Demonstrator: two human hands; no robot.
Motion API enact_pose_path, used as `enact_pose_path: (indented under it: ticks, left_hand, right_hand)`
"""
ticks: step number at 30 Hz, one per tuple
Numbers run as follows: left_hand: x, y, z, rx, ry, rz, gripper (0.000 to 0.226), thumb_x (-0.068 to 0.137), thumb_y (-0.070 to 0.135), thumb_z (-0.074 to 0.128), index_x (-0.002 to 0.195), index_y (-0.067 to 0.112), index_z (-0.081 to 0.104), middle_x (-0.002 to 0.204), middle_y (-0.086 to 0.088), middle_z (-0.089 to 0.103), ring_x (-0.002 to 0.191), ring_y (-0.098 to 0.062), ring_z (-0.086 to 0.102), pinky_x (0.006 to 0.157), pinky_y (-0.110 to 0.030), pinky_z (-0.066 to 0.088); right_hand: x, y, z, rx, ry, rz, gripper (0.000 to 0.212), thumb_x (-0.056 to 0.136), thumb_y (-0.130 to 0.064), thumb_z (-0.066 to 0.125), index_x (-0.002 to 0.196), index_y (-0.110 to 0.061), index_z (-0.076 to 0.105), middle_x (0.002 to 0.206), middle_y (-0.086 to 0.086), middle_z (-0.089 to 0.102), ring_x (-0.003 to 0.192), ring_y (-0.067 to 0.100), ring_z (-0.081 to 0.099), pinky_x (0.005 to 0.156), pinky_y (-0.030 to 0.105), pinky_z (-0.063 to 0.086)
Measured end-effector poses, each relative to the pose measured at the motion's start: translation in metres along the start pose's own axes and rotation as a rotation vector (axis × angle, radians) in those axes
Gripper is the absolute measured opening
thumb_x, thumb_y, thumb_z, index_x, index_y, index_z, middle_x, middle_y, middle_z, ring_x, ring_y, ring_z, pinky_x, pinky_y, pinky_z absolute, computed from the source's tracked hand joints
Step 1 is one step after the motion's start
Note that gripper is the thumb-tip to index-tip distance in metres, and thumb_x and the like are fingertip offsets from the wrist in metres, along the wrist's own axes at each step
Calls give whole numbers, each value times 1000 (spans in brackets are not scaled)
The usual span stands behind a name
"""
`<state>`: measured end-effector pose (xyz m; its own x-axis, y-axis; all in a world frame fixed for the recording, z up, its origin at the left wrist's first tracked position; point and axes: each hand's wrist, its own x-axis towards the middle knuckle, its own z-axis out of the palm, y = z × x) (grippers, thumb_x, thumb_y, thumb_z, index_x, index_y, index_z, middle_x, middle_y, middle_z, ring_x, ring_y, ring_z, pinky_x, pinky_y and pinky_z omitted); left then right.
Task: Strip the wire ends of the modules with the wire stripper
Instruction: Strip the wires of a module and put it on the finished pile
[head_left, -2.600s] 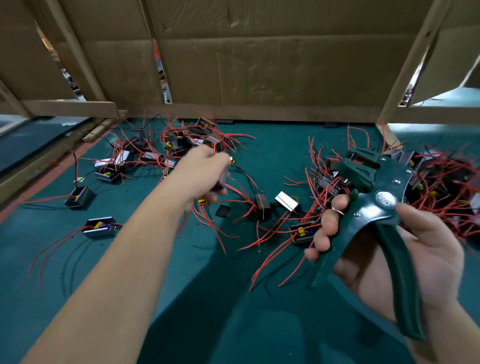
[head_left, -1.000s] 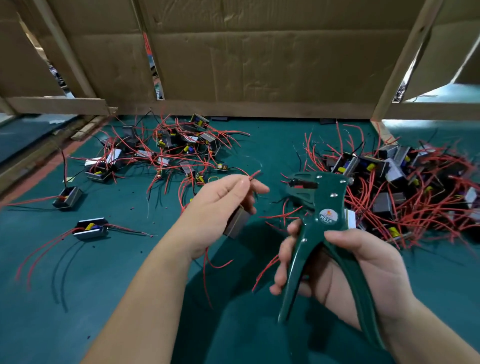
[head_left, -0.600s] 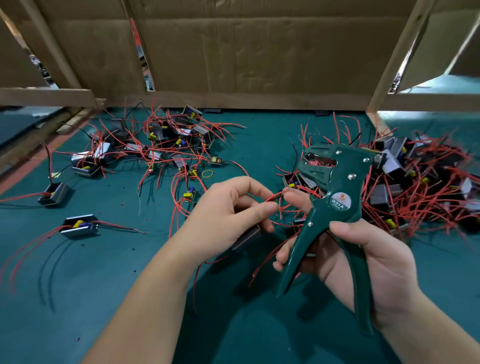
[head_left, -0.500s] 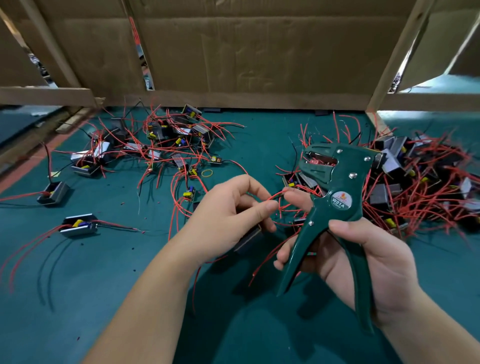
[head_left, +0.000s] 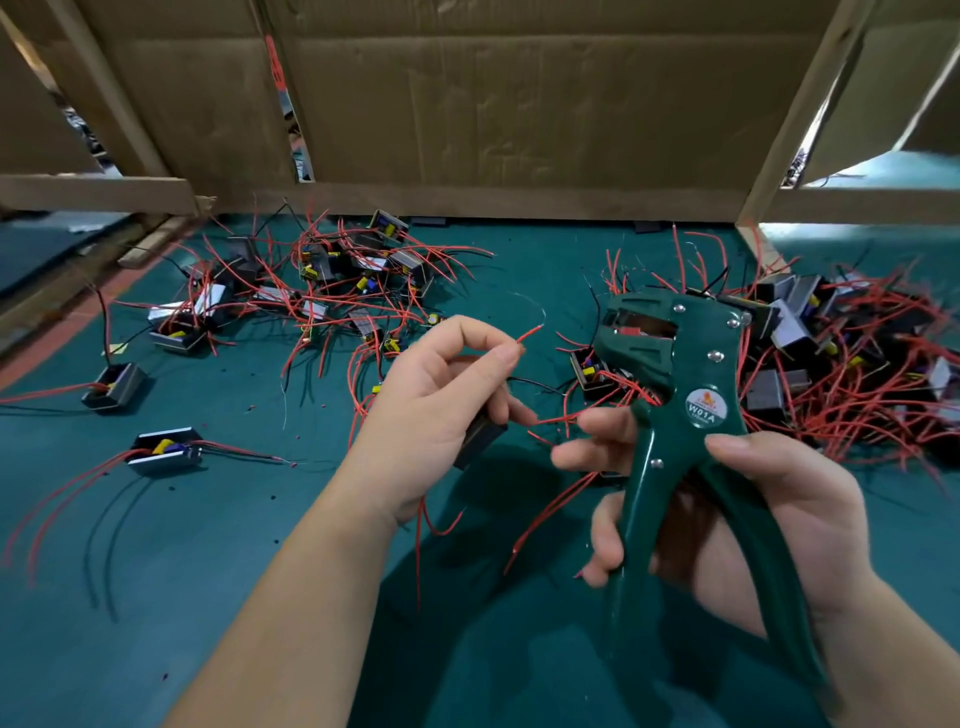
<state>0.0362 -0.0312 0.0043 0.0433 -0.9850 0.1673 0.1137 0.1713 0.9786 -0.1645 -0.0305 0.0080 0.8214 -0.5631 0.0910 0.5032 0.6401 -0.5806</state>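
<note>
**Two hands, one wire end pinched beside the stripper's head**

Two bare hands work above a teal table (head_left: 156, 597). The left hand (head_left: 441, 410) pinches a red wire (head_left: 527, 332) between thumb and forefinger, so that its short free end pokes up and to the right, just beside the head of the wire stripper (head_left: 670, 395) but not touching it. Under the same hand's lower fingers sits a dark module (head_left: 480, 439), tucked against the palm; more red leads hang from it down toward the table.

The right hand (head_left: 769, 514) is wrapped around the green stripper, fingers curled over the left handle and thumb laid across the body near the round label. Its handles stand spread apart, and its head points up and to the left. A few red leads cross in front of the right hand's fingertips.

Behind the left hand lies a loose heap of modules (head_left: 332, 280) with red and black leads splayed over the table. A denser right-hand pile (head_left: 831, 353) sits behind the stripper. Two single modules lie well apart on the left: one near the table edge (head_left: 111, 384), another (head_left: 166, 449) closer in, with long red leads trailing off to the left. Cardboard panels (head_left: 519, 104) on a wooden frame close off the back of the table.
</note>
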Motion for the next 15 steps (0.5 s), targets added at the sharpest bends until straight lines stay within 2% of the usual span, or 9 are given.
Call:
enact_pose_path:
  ticks: [5,7,10,15]
  left_hand:
    - [-2,3,1,42,10,91,8,78,12,71,76,17,64,50,9,53,55,-10,58,56,-13,43]
    - [-2,4,3,40,23,110,6,79,6,68,77,12,66,51,8,58,51,-4,56,53,-10,42]
    - [-3,3,6,75,55,135,14,82,-3,64,76,10,69,52,8,62,49,0,53,51,-8,40]
    - [-3,4,6,119,62,157,16,82,-4,65,76,11,70,53,12,63,51,5,53,51,-6,38]
  right_hand:
    - [-1,3,-6,-166,214,78,59,58,-28,80,107,3,67,85,28,65,67,40,63,67,52,53]
    - [0,6,-4,-183,210,120,53,58,-28,79,100,2,68,84,28,65,66,39,63,66,51,53]
    - [1,9,-3,-185,188,160,46,62,-28,79,96,1,67,83,29,64,68,38,63,68,51,52]
    - [1,11,-3,-268,229,168,47,64,-40,81,87,-2,65,73,24,61,64,39,62,65,50,52]
